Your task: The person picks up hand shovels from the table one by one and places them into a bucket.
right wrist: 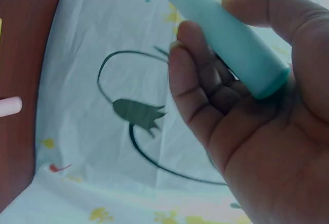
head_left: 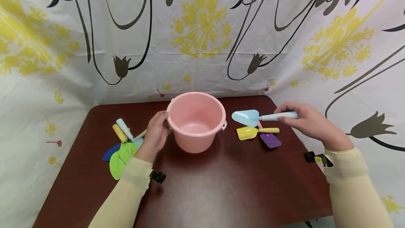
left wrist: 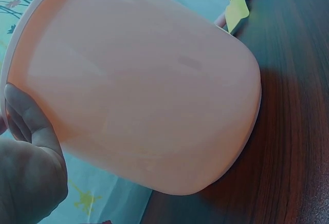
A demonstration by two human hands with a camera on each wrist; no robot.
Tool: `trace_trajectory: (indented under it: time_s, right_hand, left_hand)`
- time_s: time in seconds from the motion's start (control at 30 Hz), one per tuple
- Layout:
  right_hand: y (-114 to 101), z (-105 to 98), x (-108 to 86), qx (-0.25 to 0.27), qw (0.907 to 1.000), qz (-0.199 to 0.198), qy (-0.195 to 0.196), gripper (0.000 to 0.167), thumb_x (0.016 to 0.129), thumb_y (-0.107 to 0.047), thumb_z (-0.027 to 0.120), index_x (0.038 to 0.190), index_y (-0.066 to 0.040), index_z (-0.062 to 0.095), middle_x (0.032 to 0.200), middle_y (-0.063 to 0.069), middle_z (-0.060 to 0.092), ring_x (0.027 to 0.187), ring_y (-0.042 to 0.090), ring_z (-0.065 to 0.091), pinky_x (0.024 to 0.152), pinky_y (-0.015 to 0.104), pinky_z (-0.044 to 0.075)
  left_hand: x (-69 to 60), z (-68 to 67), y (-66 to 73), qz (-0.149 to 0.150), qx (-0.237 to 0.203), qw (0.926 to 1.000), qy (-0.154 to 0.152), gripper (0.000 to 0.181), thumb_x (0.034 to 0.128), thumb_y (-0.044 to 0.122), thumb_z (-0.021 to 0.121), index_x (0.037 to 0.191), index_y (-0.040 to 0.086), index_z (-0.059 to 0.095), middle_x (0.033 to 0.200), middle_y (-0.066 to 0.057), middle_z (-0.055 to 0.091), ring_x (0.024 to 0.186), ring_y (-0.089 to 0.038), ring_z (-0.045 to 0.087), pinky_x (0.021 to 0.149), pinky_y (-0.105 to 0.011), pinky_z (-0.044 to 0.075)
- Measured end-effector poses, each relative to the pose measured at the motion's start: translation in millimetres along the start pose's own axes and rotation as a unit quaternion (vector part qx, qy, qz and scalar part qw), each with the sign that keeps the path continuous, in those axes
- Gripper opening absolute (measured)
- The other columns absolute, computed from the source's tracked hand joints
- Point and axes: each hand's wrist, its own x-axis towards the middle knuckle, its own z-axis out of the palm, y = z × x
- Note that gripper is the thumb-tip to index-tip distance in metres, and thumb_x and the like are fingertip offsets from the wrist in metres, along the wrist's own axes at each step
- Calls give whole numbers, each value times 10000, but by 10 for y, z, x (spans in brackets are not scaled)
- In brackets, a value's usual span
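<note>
The light-blue trowel [head_left: 269, 117] is in my right hand [head_left: 303, 120], fingers curled round its handle, blade reaching to their left. My left hand [head_left: 155, 131] pinches the rim of the pink bucket [head_left: 193, 143], right of its fingers. Left of my right fingers lie a yellow shovel [head_left: 248, 133] and a purple shovel [head_left: 270, 140]; left of my left hand, a cluster of tools [head_left: 124, 156].

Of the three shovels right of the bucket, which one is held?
The light-blue shovel: the right hand's fingers grip its handle. The yellow shovel and the purple shovel are in neither hand.
</note>
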Motion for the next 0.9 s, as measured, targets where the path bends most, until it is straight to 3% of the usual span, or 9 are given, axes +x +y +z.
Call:
trace_trajectory:
  time_s: [0.2,0.53,0.6,0.73,0.9]
  right_hand:
    - [-152,-54,84,-93,9993,-254,248,179,1012,-78,801,1143,-197,778,729,-26,582,632,153,460,606,310,379]
    - [-383,-57,217,68,9983,-537,224,187,1019,-99,810,1126,-250,788,790,4,617,691,156,496,648,295,417]
    - [-428,-45,267,44,9977,-665,150,193,1020,-101,810,1125,-262,790,821,-7,632,824,87,579,679,282,429]
    - [-524,-12,381,68,9967,-813,-43,206,1034,-117,797,1124,-302,786,842,-30,628,887,74,572,742,276,437]
    - [-608,58,551,103,9951,-944,-270,187,1036,-132,799,1131,-292,788,771,-11,558,691,177,448,704,296,425]
  left_hand:
    - [4,-2,-10,63,-129,9999,-52,215,1142,232,629,1244,44,605,1111,-120,646,817,-148,603,720,-242,546]
    - [2,-5,-10,95,-161,9998,-99,230,1148,238,623,1257,38,590,1080,-105,658,807,-138,598,713,-231,543]
    - [0,-1,-10,108,-186,9997,-94,240,1148,232,621,1271,30,587,1089,-112,658,805,-141,596,701,-234,541]
    - [0,-6,-12,115,-111,9998,-105,246,1153,246,613,1282,37,591,1141,-121,652,827,-139,601,710,-231,545]
    - [1,-9,-19,112,-82,9999,-102,210,1152,245,610,1249,59,612,1155,-122,635,839,-144,595,718,-233,542]
